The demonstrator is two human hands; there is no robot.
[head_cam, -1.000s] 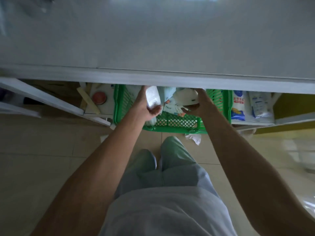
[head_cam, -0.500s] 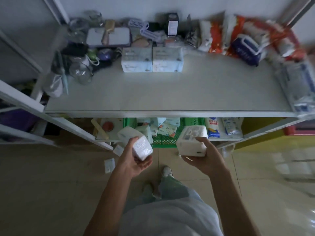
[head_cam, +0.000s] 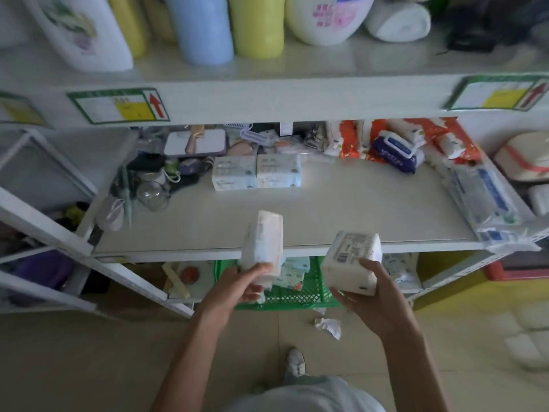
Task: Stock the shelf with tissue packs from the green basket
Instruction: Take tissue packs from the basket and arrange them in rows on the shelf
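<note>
My left hand grips a white tissue pack held upright on its end, just in front of the middle shelf's front edge. A second white tissue pack, label side up, is held by my right hand at the same height. Two tissue packs stand side by side at the back of that shelf. The green basket sits on the lowest level below my hands, with several more packs inside, partly hidden by the shelf board.
Mirror, glass jars and small items crowd the shelf's left end. Orange and blue wipe packs and clear-wrapped goods fill its right side. Bottles stand on the top shelf. A crumpled paper lies on the floor.
Both hands lifted a tissue pack each out of the green basket and rose to the middle shelf's front edge. The view tilted up, revealing the upper shelf.
</note>
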